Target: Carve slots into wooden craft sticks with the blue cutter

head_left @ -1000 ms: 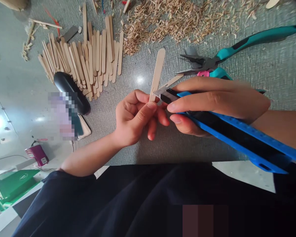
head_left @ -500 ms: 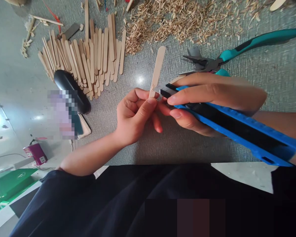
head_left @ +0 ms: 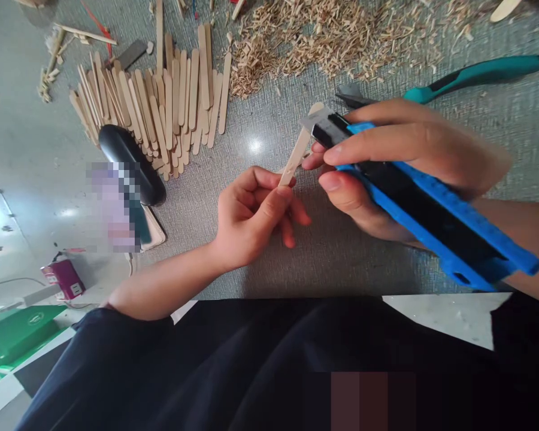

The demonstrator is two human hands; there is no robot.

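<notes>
Between thumb and fingers, my left hand (head_left: 256, 215) pinches the lower end of a pale wooden craft stick (head_left: 295, 157), which slants up to the right. Small nicks mark the stick just above my thumb. A blue and black utility knife (head_left: 424, 197) is gripped in my right hand (head_left: 399, 155), its short metal blade out. That blade lies across the stick near its rounded far end, covering part of it. My right fingertips are close to the middle of the stick.
A pile of craft sticks (head_left: 161, 102) lies at the left, beside a black rounded case (head_left: 130, 164). Wood shavings (head_left: 305, 42) spread over the back. Teal-handled pliers (head_left: 471, 76) lie behind my right hand, partly hidden. A purple box (head_left: 63, 279) stands far left.
The knife has moved up and right, from low on the stick by my left thumb to near its far end. The stick now leans further right; my left hand shifted slightly right.
</notes>
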